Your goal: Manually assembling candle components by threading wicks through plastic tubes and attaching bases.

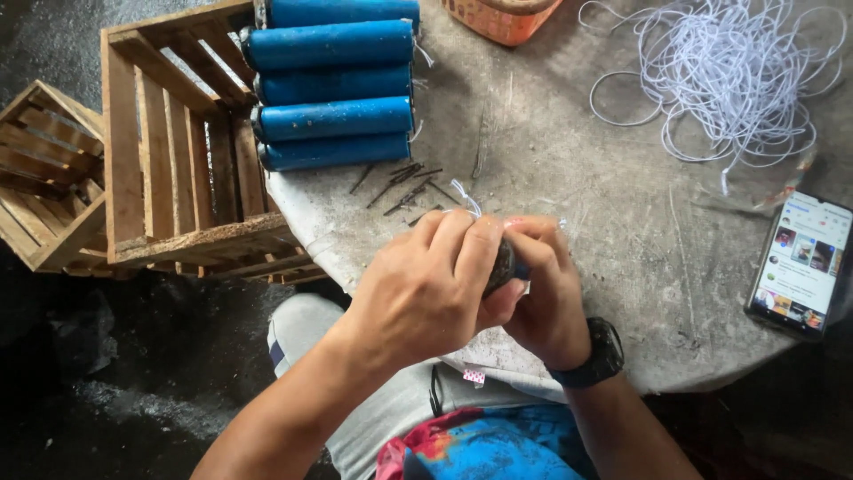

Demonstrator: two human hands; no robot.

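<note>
Both hands are closed round a small dark roll (503,264) over the near edge of the grey worktop (622,267): left hand (426,289) wraps it, right hand (542,284) pinches its end. It's mostly hidden, so probably a tube. A white string (466,197) pokes up. Phone (802,264) lies right. Farther back, blue tubes (333,84) lie stacked, with a wooden crate (169,160) at left and an orange basket (502,18) cut off.

My tubes (333,89) were blue, the cord (729,80) white, the basket (502,18) orange, the bench (577,178) mottled grey, my watch (600,356) black.
</note>
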